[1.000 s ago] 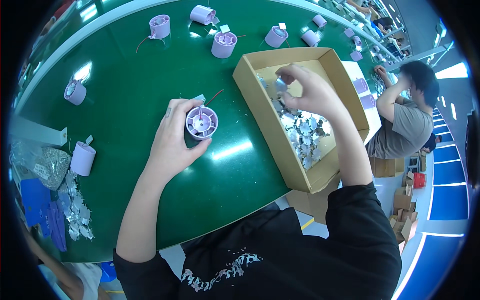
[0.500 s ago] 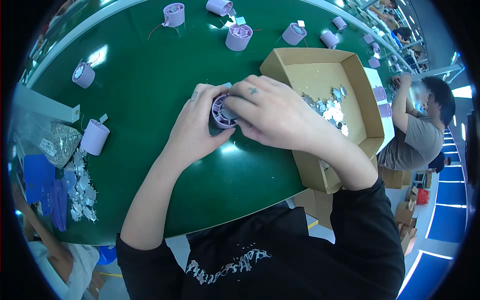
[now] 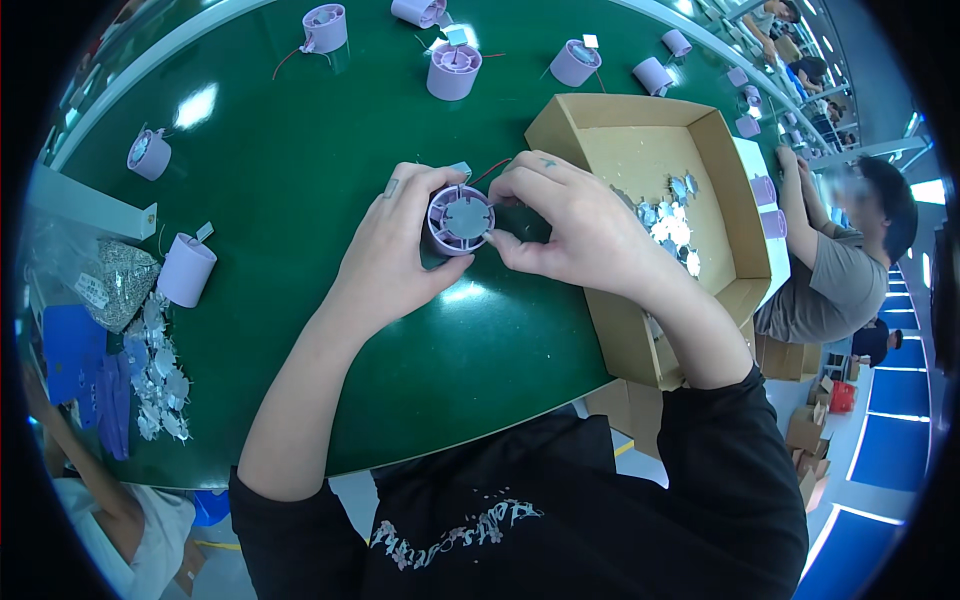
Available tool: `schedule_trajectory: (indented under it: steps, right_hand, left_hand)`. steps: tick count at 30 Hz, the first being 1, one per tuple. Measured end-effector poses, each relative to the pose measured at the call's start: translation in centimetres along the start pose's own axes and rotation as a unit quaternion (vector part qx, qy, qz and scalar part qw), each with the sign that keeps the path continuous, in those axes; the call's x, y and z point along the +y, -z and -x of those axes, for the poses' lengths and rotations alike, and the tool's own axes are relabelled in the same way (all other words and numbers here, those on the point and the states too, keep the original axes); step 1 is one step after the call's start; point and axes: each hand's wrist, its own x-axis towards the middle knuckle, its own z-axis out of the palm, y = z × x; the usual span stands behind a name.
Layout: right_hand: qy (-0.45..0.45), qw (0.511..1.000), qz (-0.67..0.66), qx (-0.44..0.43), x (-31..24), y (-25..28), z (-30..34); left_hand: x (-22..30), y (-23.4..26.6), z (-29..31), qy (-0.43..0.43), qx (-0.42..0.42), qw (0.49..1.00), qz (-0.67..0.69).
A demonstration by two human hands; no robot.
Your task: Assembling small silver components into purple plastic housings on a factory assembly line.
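Note:
A short purple plastic cylinder (image 3: pixel 435 232) stands open end up on the green table, with ribs inside its rim. A grey metal disc (image 3: pixel 467 217) with small tabs lies in that open end. My left hand (image 3: pixel 392 235) is wrapped round the cylinder's left side, thumb in front and fingers behind. At the right edge of the disc, my right hand (image 3: pixel 575 225) pinches with thumb and forefinger tips, its other fingers curled. A small pale square piece (image 3: pixel 461 170) and a red wire (image 3: pixel 490 172) show behind the cylinder.
A cardboard box (image 3: pixel 740 200) holding loose metal discs (image 3: pixel 668 225) stands at the right. More purple cylinders (image 3: pixel 453 75) stand farther back. At left are another cylinder (image 3: pixel 187 272), a bag of small parts (image 3: pixel 125 280), a disc pile (image 3: pixel 157 375). A co-worker (image 3: pixel 845 250) sits at right.
My right hand has drawn back rightward from over the cylinder, its fingertips now at the edge. The disc now shows lying flat in the opening. The view has shifted slightly.

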Motion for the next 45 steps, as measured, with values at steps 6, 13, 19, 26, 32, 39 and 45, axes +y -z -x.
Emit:
schedule_trajectory:
  steps: [6,13,19,26,32,39,45]
  right_hand:
    - [-0.005,1.000,-0.020,-0.001,0.2,-0.4,-0.5]
    - [-0.010,1.000,0.003,-0.010,0.3,-0.5,-0.4]
    - [0.004,1.000,0.006,-0.007,0.5,-0.7,-0.3]
    - [0.057,0.998,-0.004,0.029,0.2,-0.6,0.1]
    - [0.085,0.995,0.025,0.047,-0.6,-0.2,-0.4]
    - [0.051,0.997,0.014,0.063,-0.2,0.1,0.2]
    - [0.046,0.998,0.009,0.051,0.6,-0.4,0.4]
  left_hand:
    - [-0.1,-0.1,0.0,-0.006,0.004,1.000,0.000]
    - [-0.1,0.0,0.1,0.000,0.005,1.000,0.003]
    - [-0.2,-0.2,0.1,-0.011,0.001,1.000,-0.001]
    - [-0.8,-0.9,0.1,-0.074,0.083,0.992,0.066]
    - [0.6,1.2,-0.4,-0.075,0.087,0.989,-0.089]
    - [-7.4,16.3,-7.3,0.064,0.200,0.914,-0.346]
    - [-13.1,24.1,-11.1,0.262,0.058,0.874,-0.406]
